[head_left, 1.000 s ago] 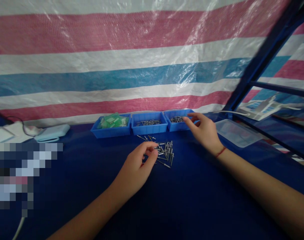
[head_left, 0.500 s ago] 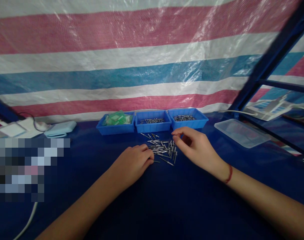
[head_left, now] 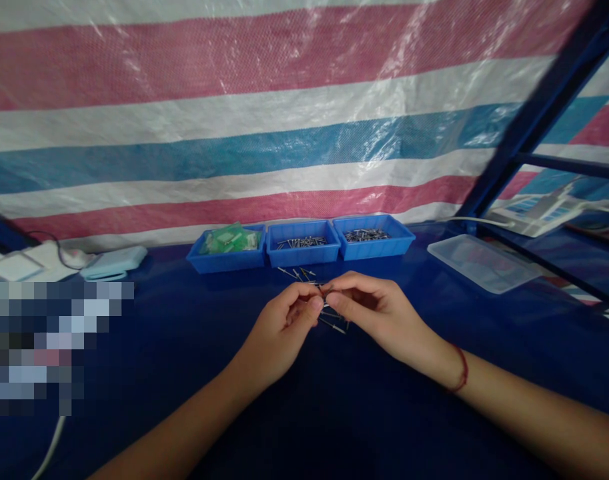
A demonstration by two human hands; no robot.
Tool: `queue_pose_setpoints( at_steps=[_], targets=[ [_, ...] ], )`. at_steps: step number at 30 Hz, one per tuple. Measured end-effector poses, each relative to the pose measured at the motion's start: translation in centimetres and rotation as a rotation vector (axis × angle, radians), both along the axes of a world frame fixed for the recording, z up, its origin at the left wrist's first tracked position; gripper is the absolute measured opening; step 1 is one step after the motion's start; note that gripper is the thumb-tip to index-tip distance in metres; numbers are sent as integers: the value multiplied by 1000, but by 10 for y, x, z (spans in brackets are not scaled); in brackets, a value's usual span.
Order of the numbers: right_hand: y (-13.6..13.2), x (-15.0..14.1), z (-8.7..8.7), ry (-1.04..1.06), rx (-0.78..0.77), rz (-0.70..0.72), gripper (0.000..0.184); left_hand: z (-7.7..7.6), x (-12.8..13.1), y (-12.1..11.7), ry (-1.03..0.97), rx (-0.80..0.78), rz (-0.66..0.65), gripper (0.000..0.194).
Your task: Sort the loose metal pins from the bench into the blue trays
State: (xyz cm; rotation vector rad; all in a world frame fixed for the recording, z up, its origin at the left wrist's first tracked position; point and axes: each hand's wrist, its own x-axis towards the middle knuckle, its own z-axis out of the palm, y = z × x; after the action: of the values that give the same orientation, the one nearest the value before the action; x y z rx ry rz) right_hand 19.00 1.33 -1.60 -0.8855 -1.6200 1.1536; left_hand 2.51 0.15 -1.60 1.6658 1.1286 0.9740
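Note:
My left hand (head_left: 284, 323) and my right hand (head_left: 379, 307) meet fingertip to fingertip over a loose pile of blind rivets (head_left: 334, 326) on the dark blue table. Thumb and forefinger are pinched together on each hand. Something thin and small shows between the fingertips, but the fingers and the rivets behind make it impossible to tell what it is. Much of the pile is hidden by the hands. A few rivets (head_left: 304, 274) lie just beyond them, nearer the middle blue bin (head_left: 304, 257), which holds more rivets.
The right blue bin (head_left: 377, 249) contains small metal parts; the left blue bin (head_left: 227, 264) has green-and-clear plastic packets (head_left: 231, 239). A translucent lid (head_left: 484, 263) lies at right, near a blue metal frame (head_left: 514, 147). A light-blue case (head_left: 114, 262) sits at left. Striped sheeting hangs behind.
My right hand has come from the right bin down and left to meet my left hand. The left hand dipped to the rivets, then rose slightly, its fingers pinched.

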Motion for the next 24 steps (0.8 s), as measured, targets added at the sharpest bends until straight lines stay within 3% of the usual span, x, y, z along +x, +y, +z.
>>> queue_pose_setpoints(
  at_steps=[12,20,24],
  targets=[
    [-1,0,2,-13,39,-22,12,-1,0,-1,65,-41,-35,26],
    [-3,1,3,-67,68,-57,15,0,1,-1,77,38,41,18],
    [-3,1,4,-114,99,-101,14,-2,1,-1,134,175,120,13]
  ],
)
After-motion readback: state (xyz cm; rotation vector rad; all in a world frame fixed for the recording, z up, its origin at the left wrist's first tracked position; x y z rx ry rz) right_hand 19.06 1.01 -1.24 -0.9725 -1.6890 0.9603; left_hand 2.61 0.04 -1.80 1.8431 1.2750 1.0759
